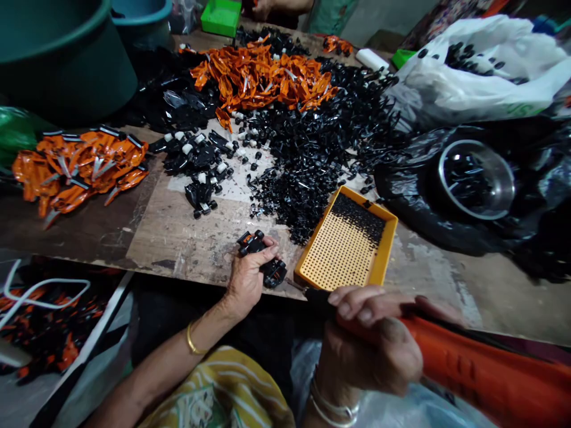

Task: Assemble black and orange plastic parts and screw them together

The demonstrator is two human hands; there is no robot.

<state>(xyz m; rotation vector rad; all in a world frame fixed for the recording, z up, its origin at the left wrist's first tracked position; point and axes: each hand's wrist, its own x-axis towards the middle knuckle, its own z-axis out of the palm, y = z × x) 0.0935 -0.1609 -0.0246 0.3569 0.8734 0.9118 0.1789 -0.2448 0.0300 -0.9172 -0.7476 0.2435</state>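
Note:
Near the table's front edge, my left hand is closed around a small black toy race car with black wheels and a bit of orange. My right hand grips an orange electric screwdriver that runs off to the lower right. Its dark tip points left toward the car, with a small gap between them. Just beyond the tip lies a yellow perforated tray with many tiny dark screws gathered at its far end.
Behind are heaps of black plastic parts and orange car bodies. More orange bodies lie left, beside black chassis with white motors. A metal bowl and white bag stand right; green tubs left. Another person's hand shows at the back.

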